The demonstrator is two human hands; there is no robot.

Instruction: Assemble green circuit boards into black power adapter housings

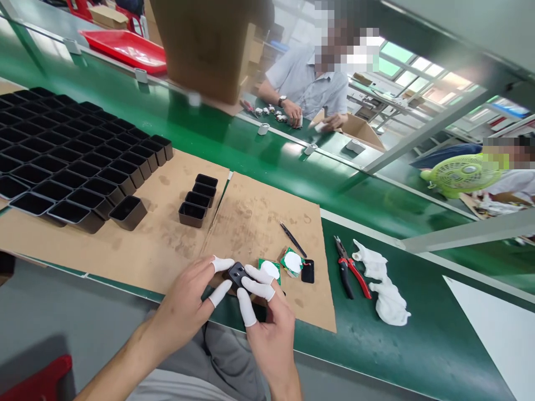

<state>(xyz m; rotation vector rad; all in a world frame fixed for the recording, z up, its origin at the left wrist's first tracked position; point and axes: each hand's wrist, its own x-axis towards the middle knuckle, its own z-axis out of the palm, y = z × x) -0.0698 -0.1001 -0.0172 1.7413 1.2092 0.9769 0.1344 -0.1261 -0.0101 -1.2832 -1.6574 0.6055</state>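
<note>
My left hand [190, 298] and my right hand [267, 320] both pinch a small black two-button part [237, 273] over the near edge of a cardboard sheet [251, 223]. White finger cots cover my fingertips. Just right of the part lie two green circuit boards with white round discs [288, 263] and a small black cover [307, 271]. Black tweezers [293, 239] rest on the cardboard behind them.
Red-handled pliers [351, 273] and crumpled white gloves [387, 289] lie on the green belt at right. A large grid of black trays [62, 156] and a short row of them [198, 200] sit at left. Another person [309, 83] works across the line; a green fan [460, 175] stands far right.
</note>
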